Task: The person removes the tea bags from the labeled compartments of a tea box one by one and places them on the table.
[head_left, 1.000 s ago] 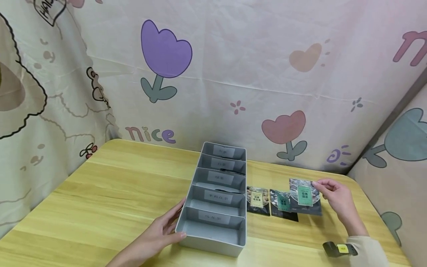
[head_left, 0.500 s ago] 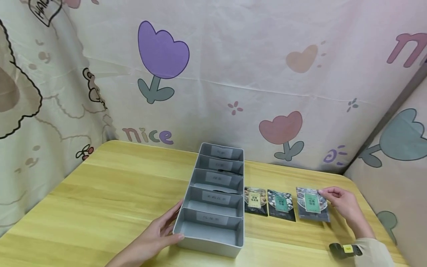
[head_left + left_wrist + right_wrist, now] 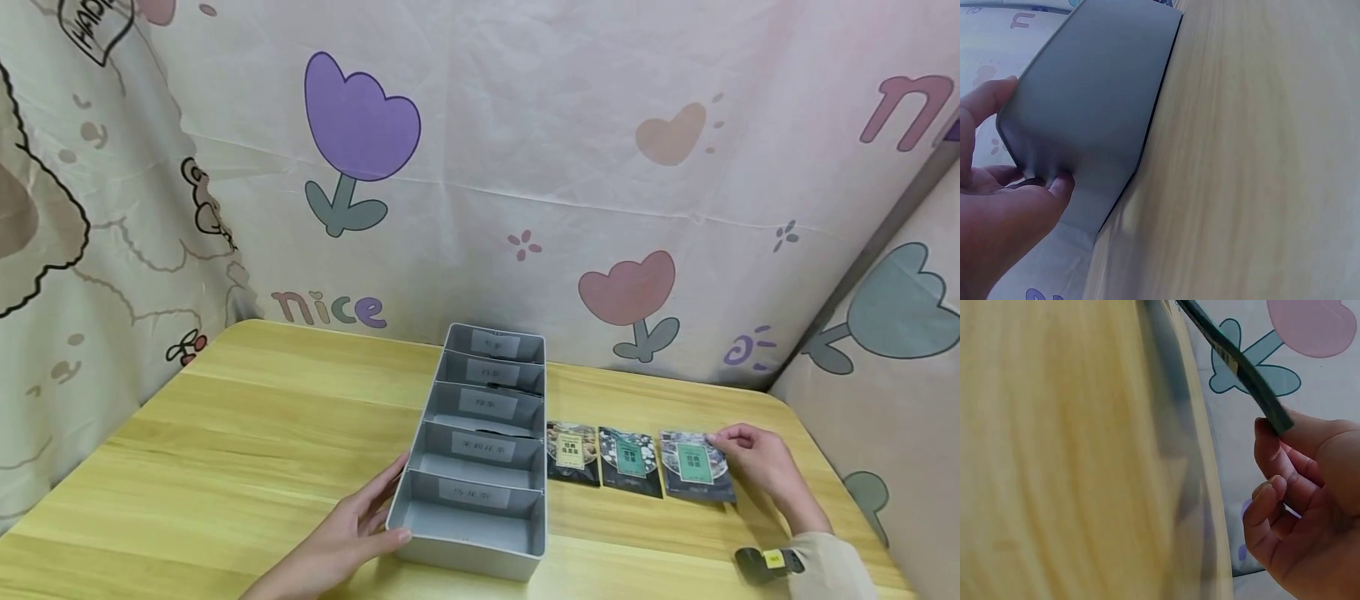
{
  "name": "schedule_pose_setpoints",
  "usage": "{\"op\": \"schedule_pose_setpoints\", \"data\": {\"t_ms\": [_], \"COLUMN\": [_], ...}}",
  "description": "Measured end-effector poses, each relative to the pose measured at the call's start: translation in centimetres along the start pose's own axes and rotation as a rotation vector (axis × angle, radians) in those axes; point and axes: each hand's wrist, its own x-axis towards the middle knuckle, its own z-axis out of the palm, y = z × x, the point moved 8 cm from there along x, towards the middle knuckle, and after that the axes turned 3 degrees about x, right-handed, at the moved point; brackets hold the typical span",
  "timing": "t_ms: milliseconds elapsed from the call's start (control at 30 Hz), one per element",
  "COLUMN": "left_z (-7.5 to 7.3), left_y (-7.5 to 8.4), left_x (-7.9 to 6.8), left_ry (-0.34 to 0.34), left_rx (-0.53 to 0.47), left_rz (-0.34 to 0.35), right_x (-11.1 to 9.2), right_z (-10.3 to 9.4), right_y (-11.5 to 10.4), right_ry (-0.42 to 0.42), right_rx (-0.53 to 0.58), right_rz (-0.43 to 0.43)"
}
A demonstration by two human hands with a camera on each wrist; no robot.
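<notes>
A grey divider box (image 3: 480, 533) with several labelled compartments stands mid-table. My left hand (image 3: 378, 508) braces its near left corner, fingers straight along the side wall and thumb against the front wall; in the left wrist view the box (image 3: 1097, 94) fills the frame beside that hand (image 3: 1016, 187). Right of the box lie three dark packets in a row: one with a yellow label (image 3: 573, 454), a middle one with a green label (image 3: 630, 462), and another green-labelled one (image 3: 693, 467). My right hand (image 3: 723, 440) pinches this last packet by its far right corner, and the right wrist view shows its edge (image 3: 1235, 362) between finger and thumb, slightly tilted.
The wooden table (image 3: 247, 433) is hemmed in by a flower-print cloth (image 3: 525, 167) at the back and both sides. Its rounded right corner lies just beyond the packets. A black wrist unit with a yellow tag (image 3: 768, 560) sits on my right wrist.
My right hand has carried the green-labelled packet off the middle packet, to the right and down beside it. The left hand and the box have stayed put.
</notes>
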Motion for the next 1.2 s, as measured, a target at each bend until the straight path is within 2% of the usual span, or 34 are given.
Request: {"op": "schedule_pose_setpoints", "data": {"t_ms": [233, 533, 1200], "left_z": [-0.06, -0.06, -0.01], "left_y": [0.00, 0.14, 0.03], "left_x": [-0.02, -0.09, -0.08], "left_ry": [0.011, 0.019, 0.016], "left_rx": [0.010, 0.008, 0.005], "left_rz": [-0.006, 0.009, 0.007], "right_x": [-0.14, -0.23, -0.15], "right_z": [-0.04, -0.18, -0.07], "right_y": [-0.59, -0.74, -1.01], "right_ry": [0.029, 0.032, 0.034], "right_rx": [-0.038, -0.047, -0.077], "right_rz": [-0.056, -0.043, -0.094]}}
